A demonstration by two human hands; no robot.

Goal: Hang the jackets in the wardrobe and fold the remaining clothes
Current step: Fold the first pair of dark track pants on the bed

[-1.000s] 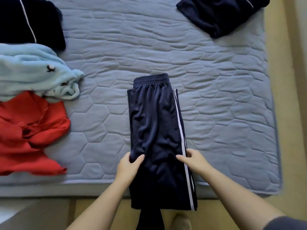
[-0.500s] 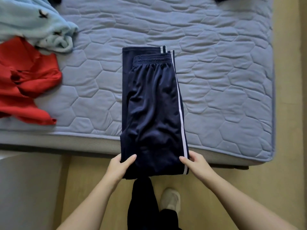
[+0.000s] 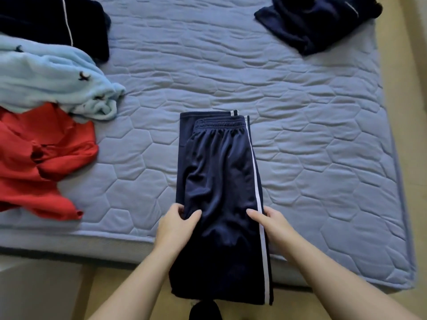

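Already doubled over, the navy track trousers [image 3: 219, 181] lie across the mattress's [image 3: 312, 139] near edge; left hand [image 3: 178, 224] and right hand [image 3: 273, 221] each pinch a side. Farther up the mattress, red garment [image 3: 34, 162], light-blue fleece [image 3: 46, 84] and crumpled navy piece [image 3: 318, 24] await folding

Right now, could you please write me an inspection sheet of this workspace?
Surface: blue quilted mattress, wrinkled in places.
Job's things: navy pants with a white side stripe, folded, waistband on top, near end hanging over the mattress edge. Unfolded and waiting: red garment, light blue fleece, far-left dark garment, far-right dark garment.
Clutter: nothing seen.
Hands: left hand pinches the pants' left edge; right hand grips the striped right edge.
Cables: nothing seen.
Surroundings: beige floor beside the mattress.
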